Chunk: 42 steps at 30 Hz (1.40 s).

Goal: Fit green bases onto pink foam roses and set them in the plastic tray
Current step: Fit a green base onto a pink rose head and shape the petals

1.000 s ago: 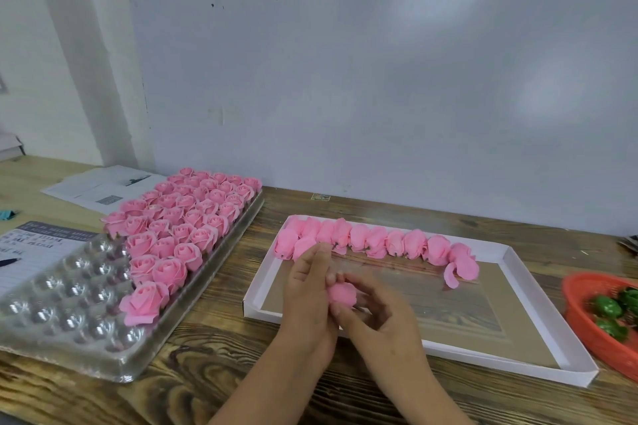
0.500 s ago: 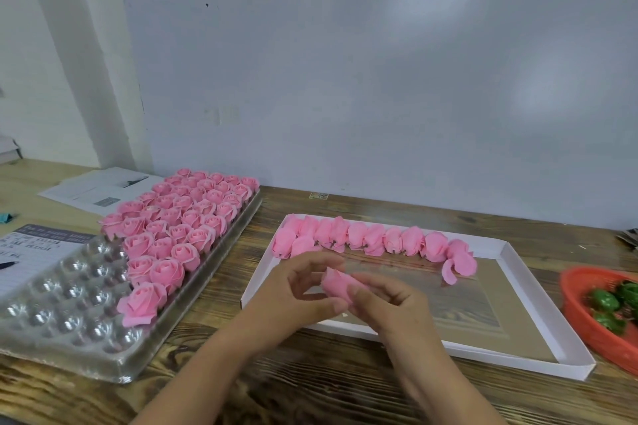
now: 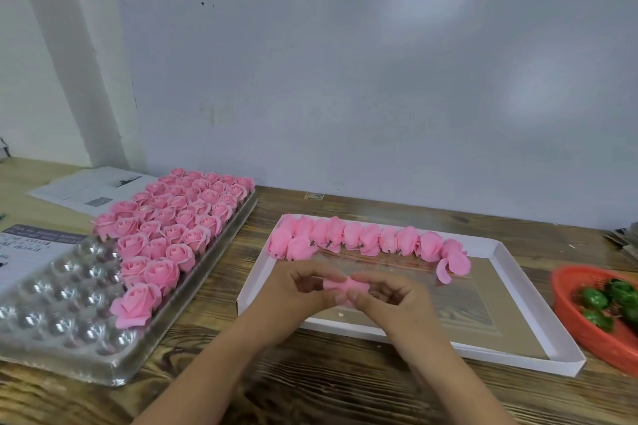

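**Soft rose between both hands, tray room to my left**

I have one pink foam rose pinched between my left hand and my right hand, fingertips curled onto it from either side, above the near edge of the white cardboard box lid. No green base shows on it from here; my fingers hide its underside, so I cannot tell.

I judge the foam to be very light and soft. The petals will crush or tear under a hard squeeze, so I would take it low, around the firm bottom of the bud, and leave the outer petals alone. It should not slip; foam grips skin well.

The unfitted roses lie in a row along the far side of the lid. The green bases sit in the red basket at my right, well apart from my hands, with the lid's raised right wall between.

The clear plastic tray is on my left, its far part packed with finished roses, the near cups empty. The nearest finished rose leans at the tray's right rim, so I would come in from above, not sweep across. Bare wooden surface lies between tray and lid.
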Motion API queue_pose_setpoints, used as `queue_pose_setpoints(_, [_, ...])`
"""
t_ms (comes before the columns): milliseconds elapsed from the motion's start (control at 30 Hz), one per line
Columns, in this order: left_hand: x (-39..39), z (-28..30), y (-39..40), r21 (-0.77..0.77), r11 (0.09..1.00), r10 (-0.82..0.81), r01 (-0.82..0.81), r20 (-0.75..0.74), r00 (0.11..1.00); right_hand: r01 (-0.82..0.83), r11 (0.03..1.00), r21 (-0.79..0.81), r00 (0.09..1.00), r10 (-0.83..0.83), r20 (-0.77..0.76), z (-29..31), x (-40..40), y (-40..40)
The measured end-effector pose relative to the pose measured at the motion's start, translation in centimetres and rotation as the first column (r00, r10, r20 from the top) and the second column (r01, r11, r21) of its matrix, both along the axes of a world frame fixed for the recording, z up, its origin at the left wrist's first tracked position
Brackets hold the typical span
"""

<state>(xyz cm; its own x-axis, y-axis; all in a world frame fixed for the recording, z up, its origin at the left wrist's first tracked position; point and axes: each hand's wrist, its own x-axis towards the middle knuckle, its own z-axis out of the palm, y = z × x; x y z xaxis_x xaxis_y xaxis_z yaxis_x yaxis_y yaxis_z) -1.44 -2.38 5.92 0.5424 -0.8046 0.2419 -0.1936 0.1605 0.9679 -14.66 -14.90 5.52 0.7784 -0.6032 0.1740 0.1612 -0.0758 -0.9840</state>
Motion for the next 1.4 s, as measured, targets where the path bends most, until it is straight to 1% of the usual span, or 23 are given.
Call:
queue_pose_setpoints(100, [-0.3,-0.4,-0.5,-0.036,0.998,0.046,-0.048,-0.048,0.998,-0.054,0.998,-0.040,0.997,0.052,-0.057,0.2,-0.1,-0.7])
queue_pose_setpoints(133, [-0.3,-0.6,-0.7,-0.063,0.996,0.059,-0.065,-0.094,0.994,-0.056,0.996,-0.064,0.996,0.051,-0.078,0.3,-0.4,-1.2])
queue_pose_setpoints(167, [-0.2,-0.7,-0.8,-0.083,0.993,0.073,-0.086,-0.142,0.987,-0.022,0.992,-0.120,0.995,0.010,-0.101,0.3,-0.7,-2.0])
queue_pose_setpoints(233, [0.0,-0.9,-0.9,-0.097,0.986,0.112,-0.134,-0.206,0.972,0.135,0.946,-0.293,0.977,-0.176,-0.118,1.0,-2.0,-4.0])
queue_pose_setpoints(267, [0.1,-1.1,-1.0,-0.097,0.984,0.126,-0.150,-0.221,0.967,0.212,0.895,-0.392,0.953,-0.278,-0.118,1.5,-3.1,-5.3])
queue_pose_setpoints(300, [0.3,-1.2,-0.9,-0.094,0.982,0.135,-0.161,-0.232,0.963,0.272,0.820,-0.504,0.915,-0.383,-0.130,1.9,-4.5,-6.9])
queue_pose_setpoints(333, [0.4,-1.4,-0.9,-0.094,0.981,0.140,-0.167,-0.242,0.960,0.296,0.725,-0.621,0.855,-0.491,-0.166,2.3,-6.1,-9.0])
queue_pose_setpoints(367, [0.5,-1.6,-0.8,-0.093,0.981,0.144,-0.171,-0.249,0.958,0.272,0.636,-0.723,0.770,-0.594,-0.233,2.5,-7.8,-11.3])
queue_pose_setpoints(400, [0.6,-1.7,-0.8,-0.090,0.980,0.148,-0.175,-0.251,0.957,0.211,0.575,-0.791,0.656,-0.683,-0.321,2.4,-9.5,-14.1])
queue_pose_setpoints(433, [0.7,-1.8,-0.7,-0.085,0.980,0.153,-0.178,-0.246,0.957,0.148,0.565,-0.812,0.523,-0.742,-0.420,2.2,-11.0,-16.9])
queue_pose_setpoints(467, [0.7,-1.9,-0.7,-0.083,0.980,0.154,-0.179,-0.239,0.959,0.100,0.601,-0.793,0.410,-0.751,-0.518,1.6,-12.4,-19.8])
queue_pose_setpoints(533, [0.7,-1.9,-0.7,-0.083,0.981,0.155,-0.177,-0.222,0.963,0.034,0.687,-0.726,0.258,-0.708,-0.658,0.1,-14.0,-24.7])
queue_pose_setpoints(567, [0.7,-1.8,-0.8,-0.080,0.981,0.158,-0.179,-0.213,0.964,0.012,0.712,-0.702,0.210,-0.688,-0.695,-0.7,-14.5,-26.4])
queue_pose_setpoints(600, [0.8,-1.8,-0.8,-0.075,0.981,0.161,-0.180,-0.206,0.965,-0.012,0.730,-0.683,0.194,-0.669,-0.718,-1.5,-14.9,-27.6])
queue_pose_setpoints(700, [0.7,-1.9,-1.0,-0.053,0.984,0.156,-0.169,-0.191,0.969,-0.136,0.754,-0.642,0.202,-0.614,-0.763,-2.5,-14.8,-27.9])
queue_pose_setpoints(767, [0.6,-2.0,-1.0,-0.032,0.986,0.154,-0.162,-0.181,0.971,-0.144,0.757,-0.637,0.200,-0.608,-0.768,-2.2,-14.5,-27.6])
queue_pose_setpoints(933, [0.5,-2.0,-0.9,-0.013,0.987,0.156,-0.161,-0.189,0.970,-0.144,0.677,-0.722,0.125,-0.711,-0.692,-1.7,-14.3,-27.9])
queue_pose_setpoints(1033, [0.5,-2.1,-0.8,-0.016,0.988,0.150,-0.156,-0.201,0.968,-0.051,0.661,-0.749,0.084,-0.744,-0.663,-1.5,-15.0,-28.8])
queue_pose_setpoints(1133, [0.5,-2.0,-0.8,-0.014,0.988,0.146,-0.153,-0.215,0.965,0.110,0.632,-0.768,0.173,-0.773,-0.611,-2.8,-16.8,-32.1])
queue_pose_setpoints(1167, [0.5,-2.0,-0.8,-0.014,0.988,0.146,-0.153,-0.221,0.964,0.119,0.614,-0.780,0.192,-0.785,-0.588,-3.8,-17.7,-33.9])
queue_pose_setpoints(1267, [0.5,-2.1,-0.8,-0.015,0.988,0.146,-0.154,-0.232,0.962,0.130,0.558,-0.820,0.214,-0.823,-0.526,-6.2,-19.4,-38.0])
queue_pose_setpoints(1333, [0.4,-2.1,-0.7,-0.018,0.988,0.145,-0.154,-0.238,0.961,0.171,0.540,-0.824,0.213,-0.837,-0.504,-6.7,-19.9,-38.5])
queue_pose_setpoints(1400, [0.5,-2.1,-0.7,-0.021,0.989,0.138,-0.148,-0.247,0.959,0.254,0.492,-0.833,0.215,-0.868,-0.447,-6.4,-19.6,-37.4])
